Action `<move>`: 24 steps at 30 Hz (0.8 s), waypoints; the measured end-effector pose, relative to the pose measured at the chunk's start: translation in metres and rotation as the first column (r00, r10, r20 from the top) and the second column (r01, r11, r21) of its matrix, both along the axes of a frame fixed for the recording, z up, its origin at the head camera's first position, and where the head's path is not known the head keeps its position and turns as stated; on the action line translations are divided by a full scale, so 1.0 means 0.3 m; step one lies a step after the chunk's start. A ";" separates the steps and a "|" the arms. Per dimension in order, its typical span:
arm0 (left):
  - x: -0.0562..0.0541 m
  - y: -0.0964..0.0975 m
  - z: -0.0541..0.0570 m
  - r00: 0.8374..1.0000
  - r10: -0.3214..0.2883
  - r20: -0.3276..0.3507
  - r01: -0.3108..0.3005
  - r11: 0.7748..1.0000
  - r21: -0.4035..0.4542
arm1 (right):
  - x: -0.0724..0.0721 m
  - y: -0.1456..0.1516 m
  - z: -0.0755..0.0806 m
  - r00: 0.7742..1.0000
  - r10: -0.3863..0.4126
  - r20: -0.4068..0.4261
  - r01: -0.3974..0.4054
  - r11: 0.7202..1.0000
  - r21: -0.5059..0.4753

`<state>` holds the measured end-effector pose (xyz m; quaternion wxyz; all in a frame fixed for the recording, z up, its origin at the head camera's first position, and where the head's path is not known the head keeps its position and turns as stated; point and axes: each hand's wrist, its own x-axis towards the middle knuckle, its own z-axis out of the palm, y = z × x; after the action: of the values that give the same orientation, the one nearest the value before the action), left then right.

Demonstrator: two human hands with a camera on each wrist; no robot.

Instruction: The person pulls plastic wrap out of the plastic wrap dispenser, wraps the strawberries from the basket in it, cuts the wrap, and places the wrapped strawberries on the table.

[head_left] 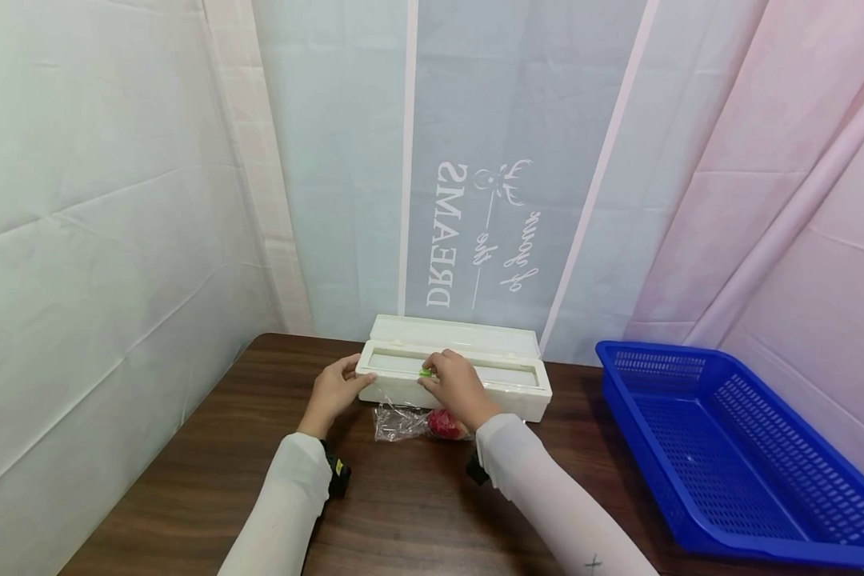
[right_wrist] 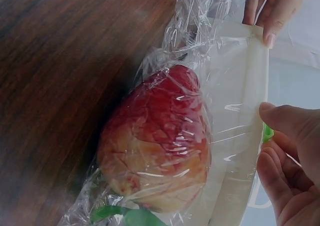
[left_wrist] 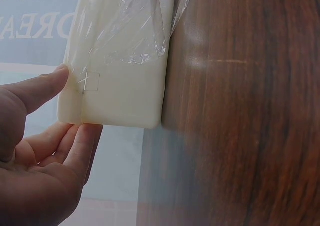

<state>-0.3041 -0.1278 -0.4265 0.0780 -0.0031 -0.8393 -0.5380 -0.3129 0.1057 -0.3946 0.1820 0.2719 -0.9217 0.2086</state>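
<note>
A long white cling film dispenser box (head_left: 514, 400) stands on the table with its lid raised at the back. My left hand (head_left: 334, 392) grips its left end, the thumb (left_wrist: 42, 88) on one side of the corner and the fingers round the end. Near the middle of the front rim, my right hand (head_left: 457, 388) pinches a small green slide cutter (right_wrist: 268, 133), mostly hidden by the fingers. Clear cling film (left_wrist: 145, 30) hangs down the box's front. A red and yellow fruit (right_wrist: 160, 141), with green leaves (right_wrist: 137, 217) at its base, lies wrapped in film before the box.
A blue perforated plastic basket (head_left: 641, 456) sits to the right on the dark wood table (head_left: 403, 512). Behind the box hangs a printed cloth curtain (head_left: 346, 200), with more cloth on both sides.
</note>
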 end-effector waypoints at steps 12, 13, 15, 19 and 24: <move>-0.003 0.002 0.001 1.000 0.005 -0.001 -0.005 1.000 -0.008 | -0.001 -0.003 0.001 0.999 0.042 0.012 -0.042 0.999 0.026; -0.003 0.002 0.002 1.000 0.006 -0.001 -0.006 1.000 -0.008 | -0.001 -0.003 0.003 0.999 0.045 0.014 -0.045 0.999 0.029; -0.003 0.003 0.003 1.000 0.006 -0.001 -0.006 1.000 -0.008 | -0.003 -0.004 0.004 0.999 0.046 0.013 -0.046 0.998 0.038; -0.003 0.003 0.004 1.000 0.010 0.002 -0.010 1.000 -0.009 | -0.004 -0.005 0.006 0.999 0.047 0.011 -0.048 0.997 0.062; -0.004 0.004 0.004 1.000 0.013 -0.005 -0.013 1.000 -0.009 | -0.003 -0.009 0.015 0.998 0.057 -0.004 -0.057 0.994 0.095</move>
<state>-0.3052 -0.1265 -0.4251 0.0833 0.0007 -0.8416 -0.5336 -0.3136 0.1031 -0.3900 0.1659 0.3071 -0.9218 0.1690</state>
